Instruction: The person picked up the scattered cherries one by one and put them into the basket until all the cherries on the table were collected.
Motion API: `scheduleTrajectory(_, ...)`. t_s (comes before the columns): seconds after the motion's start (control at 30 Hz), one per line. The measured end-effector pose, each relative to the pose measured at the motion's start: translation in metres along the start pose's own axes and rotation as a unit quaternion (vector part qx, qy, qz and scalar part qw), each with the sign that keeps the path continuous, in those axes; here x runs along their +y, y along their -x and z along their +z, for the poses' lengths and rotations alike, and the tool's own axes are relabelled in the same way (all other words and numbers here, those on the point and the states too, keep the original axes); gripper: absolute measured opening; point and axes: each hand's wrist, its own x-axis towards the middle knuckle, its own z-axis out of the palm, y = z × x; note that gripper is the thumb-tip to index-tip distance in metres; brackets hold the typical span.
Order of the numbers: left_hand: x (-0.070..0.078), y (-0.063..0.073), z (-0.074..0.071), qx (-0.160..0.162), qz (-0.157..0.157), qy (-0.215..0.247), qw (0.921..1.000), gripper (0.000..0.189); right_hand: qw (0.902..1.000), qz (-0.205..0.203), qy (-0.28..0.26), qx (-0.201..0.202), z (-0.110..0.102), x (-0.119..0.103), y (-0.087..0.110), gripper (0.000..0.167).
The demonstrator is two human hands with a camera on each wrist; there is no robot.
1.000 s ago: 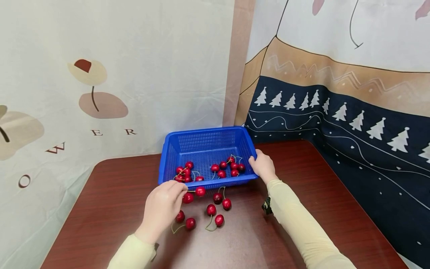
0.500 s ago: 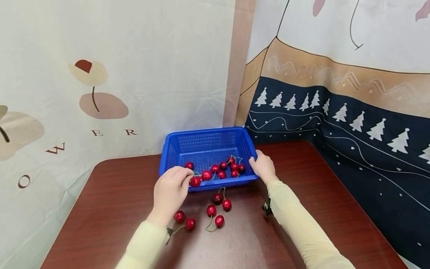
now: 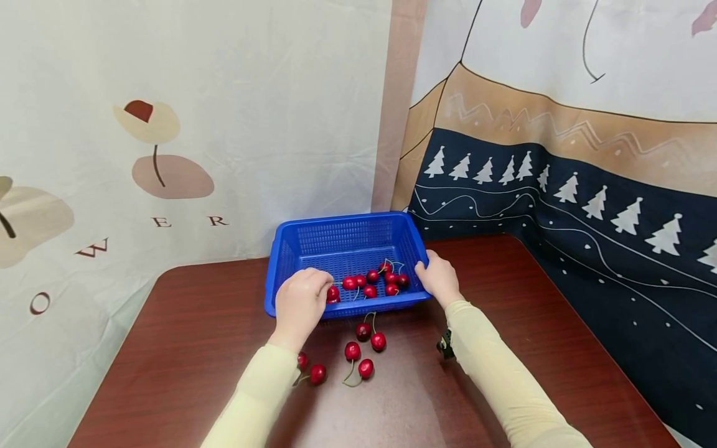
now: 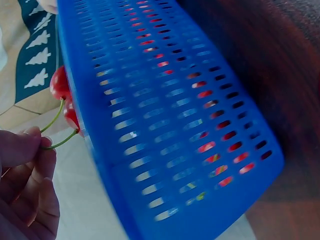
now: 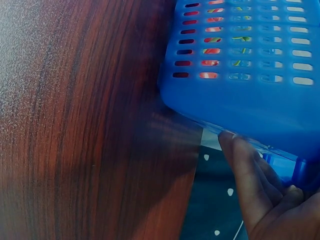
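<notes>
My left hand point(image 3: 299, 303) pinches the stems of a pair of red cherries point(image 4: 60, 84) between thumb and fingertips. In the left wrist view both cherries hang over the rim of the blue plastic basket point(image 4: 115, 185). My right hand point(image 3: 440, 279) grips the right end of the basket point(image 3: 345, 233), its fingers point(image 5: 244, 170) against the outside near the rim. More cherries point(image 3: 391, 289) with green stems lie inside, towards the front right. My left hand hides the basket's front left part.
On the brown table point(image 3: 185, 330), in front of the basket, lie a dark red cherry pair point(image 3: 378, 341), another pair point(image 3: 366, 368), and a pair point(image 3: 318, 373) partly behind my left sleeve point(image 3: 263, 379). A printed cloth point(image 3: 313, 124) hangs behind the table.
My left hand has lifted the cherry pair off the table in front and carried it forward and right, over the basket's front rim. My right hand has stayed on the basket.
</notes>
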Motion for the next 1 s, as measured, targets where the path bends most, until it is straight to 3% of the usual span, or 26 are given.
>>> scheduleTrajectory(0.4,-0.003,0.005,0.017,-0.043,-0.009,-0.013,0.999,0.01,1.0,-0.001,0.001,0.002,0.001,0.001,0.0,0.048)
scheduleTrajectory(1.0,0.002,0.0,0.022,-0.166,-0.047,-0.047,0.9839,0.007,1.0,-0.003,0.004,0.002,0.0,0.0,-0.001,0.049)
